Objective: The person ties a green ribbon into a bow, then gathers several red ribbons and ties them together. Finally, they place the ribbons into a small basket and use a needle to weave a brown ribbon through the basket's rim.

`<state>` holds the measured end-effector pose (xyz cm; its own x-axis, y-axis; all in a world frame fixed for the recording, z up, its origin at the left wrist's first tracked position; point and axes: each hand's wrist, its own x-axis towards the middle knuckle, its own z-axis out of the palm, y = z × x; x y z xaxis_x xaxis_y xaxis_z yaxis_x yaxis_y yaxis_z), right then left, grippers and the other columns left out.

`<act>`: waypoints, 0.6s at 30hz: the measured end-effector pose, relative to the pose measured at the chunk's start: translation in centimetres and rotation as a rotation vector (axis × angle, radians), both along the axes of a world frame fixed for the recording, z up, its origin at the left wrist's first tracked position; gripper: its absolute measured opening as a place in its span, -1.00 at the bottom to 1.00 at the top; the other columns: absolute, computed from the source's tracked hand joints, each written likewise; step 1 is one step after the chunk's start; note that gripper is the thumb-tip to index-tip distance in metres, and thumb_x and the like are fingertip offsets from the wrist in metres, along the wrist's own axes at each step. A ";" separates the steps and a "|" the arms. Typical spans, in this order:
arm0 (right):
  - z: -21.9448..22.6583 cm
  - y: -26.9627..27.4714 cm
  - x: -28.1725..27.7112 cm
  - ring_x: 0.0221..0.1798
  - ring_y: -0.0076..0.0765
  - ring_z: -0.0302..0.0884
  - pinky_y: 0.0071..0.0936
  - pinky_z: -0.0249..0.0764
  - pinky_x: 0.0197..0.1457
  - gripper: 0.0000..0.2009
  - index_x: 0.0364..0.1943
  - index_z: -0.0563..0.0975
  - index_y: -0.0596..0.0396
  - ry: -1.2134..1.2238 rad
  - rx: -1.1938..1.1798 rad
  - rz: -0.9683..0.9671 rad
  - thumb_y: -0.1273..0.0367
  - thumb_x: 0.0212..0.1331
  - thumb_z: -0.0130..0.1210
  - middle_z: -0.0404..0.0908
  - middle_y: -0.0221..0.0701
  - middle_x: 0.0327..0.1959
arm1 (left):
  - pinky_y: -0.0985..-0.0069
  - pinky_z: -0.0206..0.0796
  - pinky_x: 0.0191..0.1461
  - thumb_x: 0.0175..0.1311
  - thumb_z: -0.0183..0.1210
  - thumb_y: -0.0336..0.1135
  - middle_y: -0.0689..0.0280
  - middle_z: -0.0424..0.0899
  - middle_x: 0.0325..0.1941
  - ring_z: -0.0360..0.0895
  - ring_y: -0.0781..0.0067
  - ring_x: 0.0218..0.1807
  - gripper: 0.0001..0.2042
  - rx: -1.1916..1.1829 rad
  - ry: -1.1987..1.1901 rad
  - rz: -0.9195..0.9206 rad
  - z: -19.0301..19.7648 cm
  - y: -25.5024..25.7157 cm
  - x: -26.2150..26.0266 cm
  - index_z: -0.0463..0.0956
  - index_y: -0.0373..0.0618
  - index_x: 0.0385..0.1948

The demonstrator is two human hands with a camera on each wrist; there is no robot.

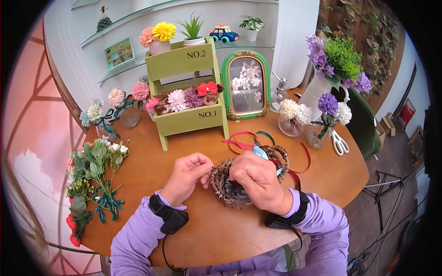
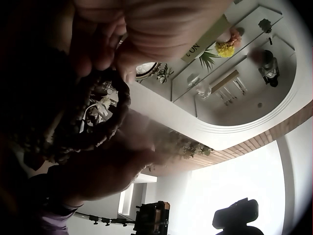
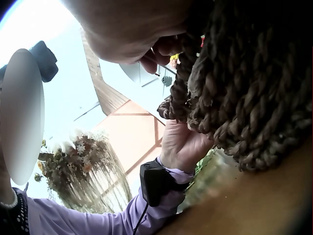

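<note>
A brown braided basket point(image 1: 221, 191) with a looped handle point(image 1: 284, 158) at its far right stands before me, dark material point(image 1: 235, 189) inside it. My left hand point(image 1: 186, 177) pinches the basket's left edge between thumb and forefinger; in the left wrist view those fingertips meet a braided loop point(image 2: 124, 100). Over the basket my right hand point(image 1: 262, 181) has its fingers curled in and thumb against them; I cannot tell if something thin is in that pinch. A light blue ribbon point(image 1: 259, 152) shows just behind its knuckles. Red ribbon point(image 1: 304, 158) trails around the basket.
Artificial flowers point(image 1: 99, 165) lie at the left. Behind stand a green two-tier shelf point(image 1: 184, 122) and a green framed flower picture point(image 1: 246, 85). Glass vases with pompom flowers point(image 1: 317, 133) and white scissors point(image 1: 340, 143) are at the right.
</note>
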<state>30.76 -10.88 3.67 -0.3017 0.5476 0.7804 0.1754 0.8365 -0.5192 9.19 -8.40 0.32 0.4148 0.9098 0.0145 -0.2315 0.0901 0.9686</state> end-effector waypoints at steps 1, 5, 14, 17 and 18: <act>0.1 0.0 -0.1 -0.39 -0.12 0.48 -0.33 0.41 -0.30 -0.85 -0.40 0.52 0.22 -0.006 0.052 -0.027 0.43 0.29 0.10 0.49 -0.25 -0.49 | 0.62 0.38 -0.42 0.37 0.13 -0.35 0.40 0.53 -0.48 0.44 0.64 -0.51 -0.86 0.027 0.022 0.034 -0.2 0.1 0.1 0.50 -0.24 -0.29; -0.2 0.2 -0.1 -0.39 -0.06 0.45 -0.30 0.39 -0.30 -0.82 -0.41 0.51 0.21 -0.018 -0.073 0.026 0.39 0.32 0.07 0.46 -0.24 -0.49 | 0.67 0.40 -0.41 0.37 0.13 -0.34 0.40 0.58 -0.45 0.47 0.67 -0.48 -0.87 0.033 0.074 0.033 -0.5 0.1 0.3 0.50 -0.21 -0.29; 0.1 -0.2 -0.5 -0.38 0.01 0.43 -0.24 0.37 -0.31 -0.80 -0.41 0.47 0.23 -0.038 -0.376 0.062 0.38 0.33 0.05 0.44 -0.18 -0.48 | 0.66 0.37 -0.42 0.37 0.11 -0.35 0.39 0.57 -0.45 0.46 0.65 -0.51 -0.88 -0.090 0.043 0.057 -0.8 -0.4 0.5 0.47 -0.18 -0.34; 0.0 0.1 -0.8 -0.35 0.03 0.46 -0.22 0.39 -0.28 -0.88 -0.37 0.48 0.23 -0.047 -0.204 -0.017 0.45 0.29 0.05 0.47 -0.15 -0.45 | 0.61 0.36 -0.48 0.34 0.13 -0.40 0.39 0.53 -0.48 0.45 0.62 -0.54 -0.92 -0.116 -0.033 0.011 -0.8 0.1 0.0 0.48 -0.20 -0.32; -0.1 0.1 -0.8 -0.32 0.05 0.48 -0.21 0.41 -0.26 -0.92 -0.34 0.48 0.22 -0.073 -0.210 -0.042 0.48 0.26 0.04 0.48 -0.14 -0.42 | 0.62 0.36 -0.50 0.32 0.16 -0.41 0.39 0.54 -0.47 0.45 0.63 -0.55 -0.92 -0.052 0.041 0.102 -0.4 0.1 -0.1 0.48 -0.20 -0.30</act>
